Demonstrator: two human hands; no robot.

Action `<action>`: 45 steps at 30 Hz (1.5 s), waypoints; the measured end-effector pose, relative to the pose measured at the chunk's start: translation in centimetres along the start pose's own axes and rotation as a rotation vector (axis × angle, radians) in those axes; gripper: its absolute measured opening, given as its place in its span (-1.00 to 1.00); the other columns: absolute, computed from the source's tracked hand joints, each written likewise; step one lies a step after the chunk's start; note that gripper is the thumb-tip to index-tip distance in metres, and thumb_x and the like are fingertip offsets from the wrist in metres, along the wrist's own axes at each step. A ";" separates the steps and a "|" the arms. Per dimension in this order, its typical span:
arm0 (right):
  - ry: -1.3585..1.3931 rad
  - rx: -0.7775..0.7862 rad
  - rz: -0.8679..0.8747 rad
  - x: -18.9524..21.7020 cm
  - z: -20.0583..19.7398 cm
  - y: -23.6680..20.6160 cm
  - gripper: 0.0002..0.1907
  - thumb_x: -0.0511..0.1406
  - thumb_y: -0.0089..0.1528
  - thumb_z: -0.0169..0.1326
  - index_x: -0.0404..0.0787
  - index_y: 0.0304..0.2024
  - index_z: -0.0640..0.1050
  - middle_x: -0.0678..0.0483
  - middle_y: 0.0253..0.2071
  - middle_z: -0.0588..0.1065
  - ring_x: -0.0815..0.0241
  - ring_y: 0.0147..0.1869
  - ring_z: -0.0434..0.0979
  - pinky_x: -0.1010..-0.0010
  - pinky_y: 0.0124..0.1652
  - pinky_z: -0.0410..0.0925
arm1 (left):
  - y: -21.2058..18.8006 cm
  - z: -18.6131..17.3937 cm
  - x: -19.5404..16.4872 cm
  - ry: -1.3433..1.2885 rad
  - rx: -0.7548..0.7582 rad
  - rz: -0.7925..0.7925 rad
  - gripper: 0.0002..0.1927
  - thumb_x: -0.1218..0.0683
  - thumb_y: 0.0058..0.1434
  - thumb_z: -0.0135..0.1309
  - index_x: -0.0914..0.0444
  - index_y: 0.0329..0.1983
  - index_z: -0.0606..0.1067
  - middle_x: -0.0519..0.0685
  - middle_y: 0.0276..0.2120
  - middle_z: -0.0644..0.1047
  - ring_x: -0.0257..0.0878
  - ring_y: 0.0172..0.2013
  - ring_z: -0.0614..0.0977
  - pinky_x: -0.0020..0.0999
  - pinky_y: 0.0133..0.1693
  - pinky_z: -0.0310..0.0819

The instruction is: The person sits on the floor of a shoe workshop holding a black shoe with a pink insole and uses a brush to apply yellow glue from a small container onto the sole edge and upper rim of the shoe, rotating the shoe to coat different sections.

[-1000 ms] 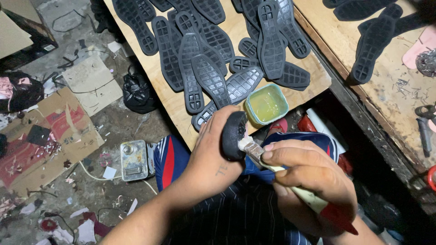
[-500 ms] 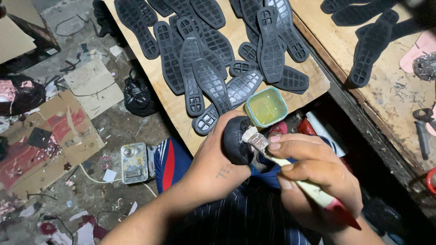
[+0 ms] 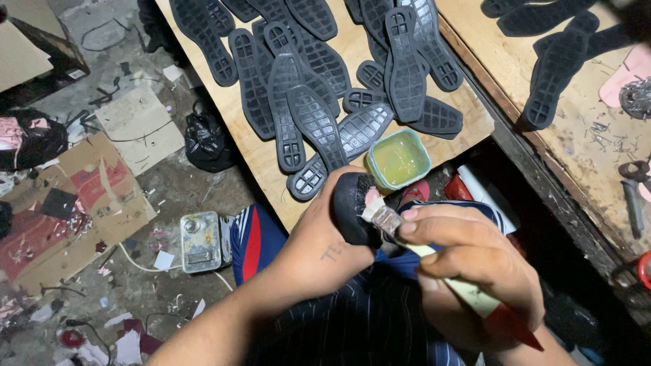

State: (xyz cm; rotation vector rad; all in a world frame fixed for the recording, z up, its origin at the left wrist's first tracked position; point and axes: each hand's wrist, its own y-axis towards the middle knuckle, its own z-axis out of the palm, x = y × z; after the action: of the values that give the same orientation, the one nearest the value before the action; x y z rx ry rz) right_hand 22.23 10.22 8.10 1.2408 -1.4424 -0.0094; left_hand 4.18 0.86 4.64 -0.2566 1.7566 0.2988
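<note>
Our left hand (image 3: 319, 247) has its fingers clamped around a black sole (image 3: 351, 207); our right hand (image 3: 475, 261) fingers pinch a brush (image 3: 386, 220) touching it. Just beyond the fingers sits a green glue tub (image 3: 400, 159) on the table (image 3: 258, 159), among spread soles (image 3: 319, 129). A metal tin (image 3: 200, 240) lies on the floor beside the left wrist.

soles (image 3: 319, 129) crowd the board (image 3: 468, 125), glue tub (image 3: 399, 159) just ahead of hands, edge strip bare

Glue tub (image 3: 399, 159) on board (image 3: 475, 118) w/ soles (image 3: 319, 129), beyond hands (image 3: 407, 251).

Head camera looks steeply down, close above the hands (image 3: 407, 251).
</note>
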 end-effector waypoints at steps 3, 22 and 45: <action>-0.029 -0.016 0.016 -0.4 -0.1 -0.1 -0.74 -0.50 0.17 0.10 -0.20 -0.12 0.40 -0.10 0.01 0.54 -0.07 0.19 0.62 0.09 0.24 0.45 | 0.0 -0.2 0.1 -0.046 0.028 -0.044 -0.25 0.26 -0.14 0.17 0.26 0.21 0.31 0.06 -0.06 0.50 -0.12 0.01 0.58 -0.29 0.11 0.44; -0.029 0.034 0.019 -1.4 0.4 -0.8 -0.75 -0.50 0.22 0.11 -0.21 -0.09 0.40 -0.12 0.06 0.53 -0.08 0.20 0.59 0.09 0.24 0.44 | -0.1 -0.2 0.7 -0.043 0.026 -0.030 -0.27 0.25 -0.14 0.17 0.26 0.20 0.31 0.01 -0.09 0.49 -0.18 -0.03 0.58 -0.32 0.08 0.46; -0.132 0.071 -0.071 -1.4 1.1 -0.4 -0.73 -0.51 0.16 0.14 -0.21 -0.13 0.43 -0.10 0.02 0.53 -0.13 0.19 0.60 0.05 0.21 0.47 | 0.1 0.0 1.5 -0.007 -0.030 0.010 -0.33 0.20 -0.08 0.26 0.28 0.14 0.31 0.04 -0.11 0.51 -0.15 -0.03 0.61 -0.29 0.06 0.48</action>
State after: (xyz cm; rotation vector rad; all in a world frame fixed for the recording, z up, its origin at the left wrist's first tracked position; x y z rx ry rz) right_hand 21.39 10.31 6.48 1.3708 -1.5220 -0.0906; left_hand 3.88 0.93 3.21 -0.2681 1.7481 0.3337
